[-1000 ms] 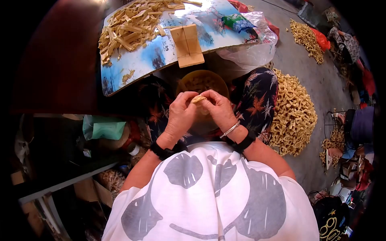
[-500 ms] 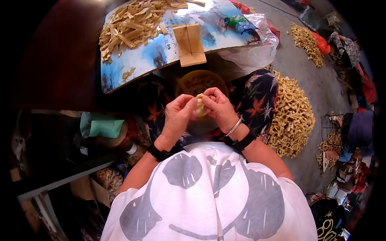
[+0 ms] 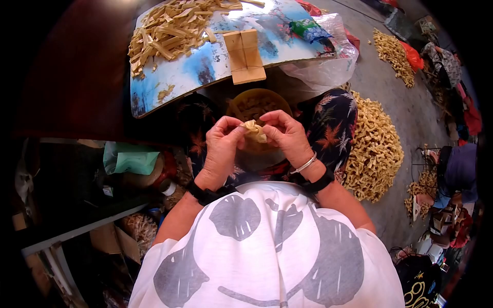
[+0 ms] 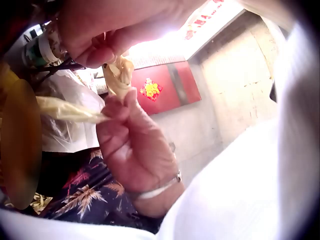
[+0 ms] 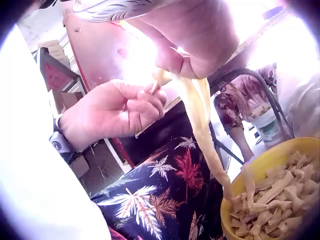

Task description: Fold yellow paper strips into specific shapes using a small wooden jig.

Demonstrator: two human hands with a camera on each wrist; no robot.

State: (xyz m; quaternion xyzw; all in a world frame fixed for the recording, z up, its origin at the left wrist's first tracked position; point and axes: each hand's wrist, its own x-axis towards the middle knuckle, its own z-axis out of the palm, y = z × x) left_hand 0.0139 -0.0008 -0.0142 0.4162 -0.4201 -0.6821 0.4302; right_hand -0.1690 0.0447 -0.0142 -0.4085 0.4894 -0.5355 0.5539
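Note:
Between the two hands is a pale yellow folded strip (image 3: 255, 132), with a knot-like bunch at the fingertips. The left hand (image 3: 222, 149) pinches its left side between thumb and fingers. At its right side, the right hand (image 3: 288, 139) pinches it too. In the right wrist view a long tail of the strip (image 5: 202, 125) hangs from the right hand (image 5: 192, 37) toward a yellow bowl (image 5: 226, 212) of similar pieces, while the left hand (image 5: 117, 110) grips the short end. The left wrist view shows the right hand (image 4: 135, 145) with the tail running off leftward.
A painted board (image 3: 205, 64) ahead carries a heap of flat strips (image 3: 172, 33) and a wooden bracket (image 3: 245, 59). A large pile of knotted pieces (image 3: 372, 149) lies on the floor right of the patterned trousers. A clear plastic bag (image 3: 328, 64) hangs by the board's right edge.
The hands have moved slightly apart, and the strip between them has been turned and shows as a wider folded bunch. The head view has shifted a little.

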